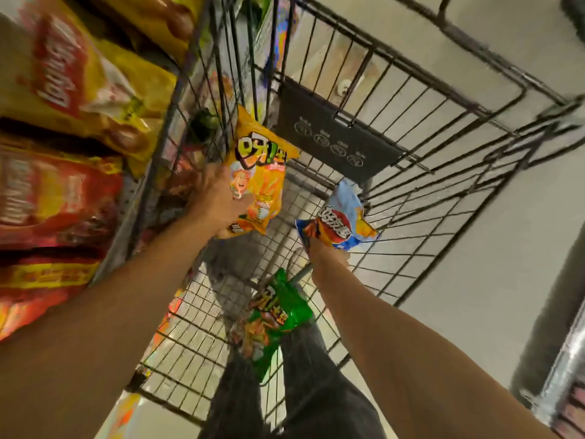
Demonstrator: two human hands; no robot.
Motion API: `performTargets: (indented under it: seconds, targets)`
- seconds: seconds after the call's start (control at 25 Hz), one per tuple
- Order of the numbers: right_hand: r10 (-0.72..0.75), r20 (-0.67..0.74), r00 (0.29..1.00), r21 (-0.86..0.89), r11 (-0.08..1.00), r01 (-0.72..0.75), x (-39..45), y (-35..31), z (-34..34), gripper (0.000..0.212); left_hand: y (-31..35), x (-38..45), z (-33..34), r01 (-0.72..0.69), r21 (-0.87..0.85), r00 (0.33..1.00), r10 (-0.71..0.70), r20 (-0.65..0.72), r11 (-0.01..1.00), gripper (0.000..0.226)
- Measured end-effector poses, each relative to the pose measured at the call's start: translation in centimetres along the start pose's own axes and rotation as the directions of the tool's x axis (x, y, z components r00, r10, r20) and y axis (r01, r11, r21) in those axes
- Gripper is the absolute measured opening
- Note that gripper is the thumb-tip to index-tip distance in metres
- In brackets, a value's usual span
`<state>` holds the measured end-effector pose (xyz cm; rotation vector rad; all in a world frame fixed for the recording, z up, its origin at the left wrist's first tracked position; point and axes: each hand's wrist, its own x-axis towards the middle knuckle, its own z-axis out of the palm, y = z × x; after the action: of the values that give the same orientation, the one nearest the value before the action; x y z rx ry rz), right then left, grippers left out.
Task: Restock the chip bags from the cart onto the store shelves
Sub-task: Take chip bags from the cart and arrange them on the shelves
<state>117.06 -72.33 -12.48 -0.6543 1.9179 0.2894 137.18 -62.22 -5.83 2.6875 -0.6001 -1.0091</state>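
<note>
Orange chip bag [260, 182] sits gripped in the left hand [218, 201] above the wire cart [411, 185]; the right hand [327, 259] pinches a blue bag [340, 220] from below. A green bag [275, 318] lies in the cart near the right wrist; shelves [63, 122] stand left.

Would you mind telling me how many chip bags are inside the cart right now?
3: an orange bag in the left hand, a blue bag in the right hand, and a green bag lying nearest the camera.
</note>
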Motion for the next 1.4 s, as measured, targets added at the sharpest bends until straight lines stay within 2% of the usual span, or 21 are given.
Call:
performTargets:
  seconds: [0.08,0.16,0.32,0.4,0.44,0.48,0.56,0.6,0.64,0.72,0.76,0.8,0.88,0.96,1.04,1.12,1.2,1.24,1.32,1.4]
  targets:
    - [0.054,0.043,0.998,0.13,0.99,-0.059,1.3,-0.9,0.5,0.096,0.1,1.8,0.9,0.053,-0.009,0.999,-0.053,0.012,0.999,0.07]
    - [0.077,0.009,0.997,0.209,0.975,-0.077,2.1,-1.2,1.3,0.095,-0.1,2.7,1.8,0.092,-0.045,0.996,-0.091,0.015,0.995,0.076]
    - [0.007,0.089,0.996,0.28,0.96,-0.032,2.6,-0.8,3.8,0.065,-0.5,3.7,3.4,0.151,-0.055,0.988,-0.151,0.016,0.987,0.101]
    - [0.009,0.165,0.986,0.36,0.931,-0.069,3.1,-0.9,4.1,0.057,-0.4,4.1,3.9,0.201,-0.089,0.979,-0.197,0.047,0.976,0.106]
    - [0.001,0.181,0.983,0.355,0.933,-0.067,3.2,-1.1,3.8,0.059,-0.4,4.2,4.1,0.215,-0.12,0.976,-0.208,0.066,0.969,0.1]
    - [0.01,0.124,0.992,0.276,0.96,-0.045,3.5,-1.2,3.5,0.071,-0.5,4.4,4.4,0.217,-0.152,0.975,-0.208,0.076,0.964,0.091]
    - [0.024,-0.079,0.997,0.004,1.0,-0.024,3.7,-1.2,2.8,0.092,-0.4,4.6,4.8,0.21,-0.225,0.977,-0.194,0.091,0.951,0.081]
    - [0.023,-0.113,0.993,-0.009,1.0,-0.024,3.7,-1.1,2.6,0.093,-0.3,4.6,4.8,0.208,-0.296,0.977,-0.186,0.103,0.932,0.082]
    - [0.032,-0.082,0.996,0.08,0.996,-0.026,3.8,-1.3,2.8,0.086,-0.3,4.6,4.8,0.201,-0.373,0.979,-0.169,0.118,0.906,0.084]
    - [0.042,0.132,0.99,0.258,0.963,-0.076,3.6,-1.6,2.9,0.058,-0.4,4.0,4.5,0.169,-0.452,0.985,-0.132,0.114,0.876,0.081]
    - [0.029,0.185,0.982,0.29,0.954,-0.082,3.4,-1.7,2.8,0.044,-0.6,3.5,4.3,0.156,-0.472,0.987,-0.124,0.099,0.867,0.079]
    - [0.027,0.165,0.986,0.31,0.947,-0.078,3.2,-1.7,2.6,0.038,-0.7,2.7,4.0,0.141,-0.497,0.99,-0.117,0.078,0.856,0.077]
    - [0.078,-0.002,0.997,0.357,0.931,-0.072,2.1,-1.9,2.2,0.055,-1.1,0.5,3.2,0.123,-0.539,0.992,-0.12,0.04,0.833,0.073]
    - [0.076,-0.057,0.995,0.445,0.895,-0.043,-0.2,-1.7,2.1,0.067,-1.7,-1.8,2.4,0.136,-0.595,0.989,-0.139,0.041,0.792,0.075]
    - [0.035,-0.018,0.999,0.493,0.87,-0.022,-2.9,-0.7,2.1,0.072,-2.6,-4.3,1.1,0.123,-0.615,0.991,-0.126,0.038,0.779,0.073]
    - [-0.048,0.006,0.999,0.392,0.919,0.041,-4.8,1.2,1.7,0.07,-3.7,-7.5,-0.2,0.064,-0.597,0.996,-0.087,-0.009,0.8,0.073]
    - [-0.161,0.122,0.979,0.351,0.93,0.109,-6.7,3.2,0.9,0.063,-4.6,-10.6,-1.4,-0.003,-0.552,0.997,-0.036,-0.061,0.834,0.078]
    - [-0.228,0.098,0.969,0.351,0.919,0.181,-7.9,4.2,0.1,0.063,-5.0,-12.3,-1.8,-0.032,-0.517,0.997,-0.012,-0.082,0.855,0.082]
    - [-0.402,-0.003,0.916,0.417,0.832,0.366,-10.6,6.4,-1.9,0.063,-5.9,-16.0,-2.6,-0.09,-0.452,0.992,0.039,-0.121,0.887,0.081]
    - [-0.595,0.002,0.804,0.492,0.7,0.517,-13.6,8.7,-4.2,0.055,-6.5,-19.9,-3.5,-0.127,-0.421,0.986,0.066,-0.156,0.898,0.084]
